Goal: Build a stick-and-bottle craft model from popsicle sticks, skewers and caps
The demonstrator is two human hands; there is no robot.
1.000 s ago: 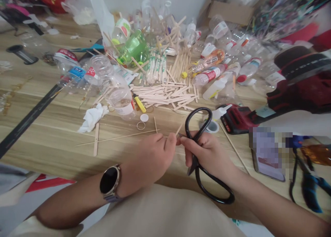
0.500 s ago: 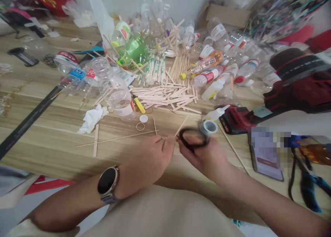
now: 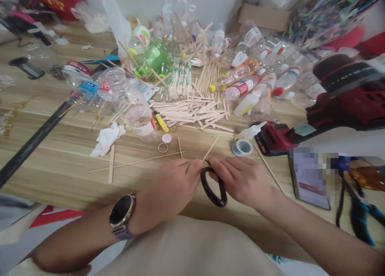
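Observation:
My left hand (image 3: 174, 185), with a watch on its wrist, is closed in a pinch. A thin wooden stick (image 3: 211, 148) juts up from its fingertips, and another thin stick (image 3: 179, 144) shows beyond its knuckles. My right hand (image 3: 245, 181) is closed close beside it, fingertips nearly touching the left ones. A black ring (image 3: 214, 187), perhaps a thin roll of tape, hangs below the right fingers, joined to them by a dark strand. The exact grip is partly hidden. A long skewer (image 3: 135, 161) lies left of the hands, across a flat craft stick (image 3: 111, 165).
Craft sticks (image 3: 189, 112) are heaped ahead, with plastic bottles (image 3: 138, 115) around them. A yellow-handled tool (image 3: 161, 122), a white cap (image 3: 166, 138) and a grey spool (image 3: 242, 147) lie nearer. To the right are a red power tool (image 3: 275, 137), a phone (image 3: 311, 187) and pliers (image 3: 359, 216).
The black ring has swung down and left, from above my right hand to hanging below its fingers. My right hand has turned, its knuckles now upward. The left hand stays nearly still.

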